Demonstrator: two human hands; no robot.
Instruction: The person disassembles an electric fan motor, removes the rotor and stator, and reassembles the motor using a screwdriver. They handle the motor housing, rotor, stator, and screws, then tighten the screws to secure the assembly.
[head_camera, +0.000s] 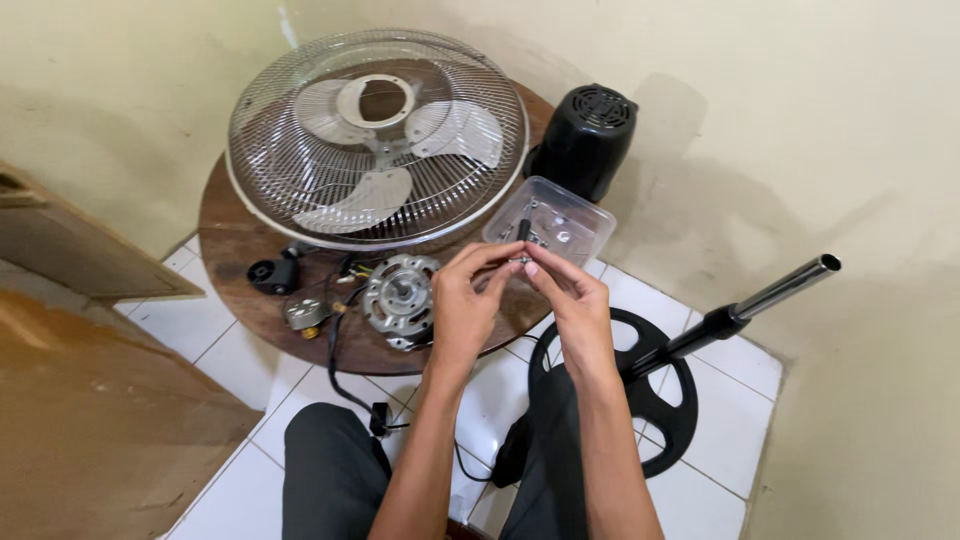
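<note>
My left hand (465, 305) and my right hand (572, 300) meet in front of me, fingertips pinched together on a small metal screw (520, 259). They hover over the near edge of a round dark wooden table (235, 245). Just left of my left hand lies a bare silver fan motor (398, 297) with a black cord. Right behind my fingers stands a clear plastic tub (570, 212) holding small metal parts.
A wire fan guard with translucent blades (375, 135) lies flat on the table. A black motor cover (585, 135) stands by the wall. A fan stand with round black base (665, 400) and metal pole (790, 285) lies on white tiles. Wooden boards are at left.
</note>
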